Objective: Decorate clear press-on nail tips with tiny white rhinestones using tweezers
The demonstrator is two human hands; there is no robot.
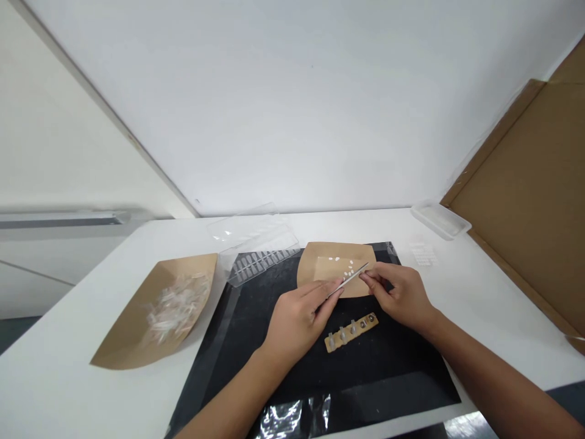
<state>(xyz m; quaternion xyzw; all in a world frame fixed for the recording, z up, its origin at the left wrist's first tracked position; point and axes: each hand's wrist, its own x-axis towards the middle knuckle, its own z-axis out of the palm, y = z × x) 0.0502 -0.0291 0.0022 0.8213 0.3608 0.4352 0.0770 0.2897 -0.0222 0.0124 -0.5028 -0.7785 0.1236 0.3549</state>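
Observation:
My left hand pinches a thin, flat grey stick that slants up to the right. At the stick's far end, my right hand has thumb and fingers pressed together; what they hold is too small to make out. Behind both hands sits a brown paper tray with several small white pieces in it. Nearer to me, a tan strip lies on the black mat, bearing clear nail-shaped tips on its left part and round metal spots at its right end.
On the left, a larger brown paper tray holds a heap of clear pieces. A clear case with nail-shaped tips overlaps the mat's back left corner. At the back right are a translucent tray and a cardboard box.

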